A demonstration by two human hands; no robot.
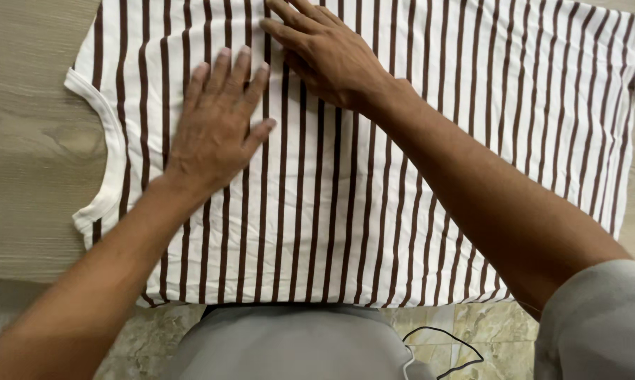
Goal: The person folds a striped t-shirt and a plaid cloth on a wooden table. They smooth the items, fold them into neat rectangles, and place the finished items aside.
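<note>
A white shirt with brown stripes lies flat on a wooden table, its white collar at nine o'clock and its top edge cut off by the frame. The left hand presses flat on it, fingers spread toward twelve o'clock. The right hand, also open, lies just beside at one o'clock, its fingertips cut off at the top.

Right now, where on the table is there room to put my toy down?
Bare wood shows left of the striped shirt, beside its white neckline, and in a thin strip along the table at the far right. The middle is crowded: the shirt covers it, with the left hand and right hand flat on top.
</note>
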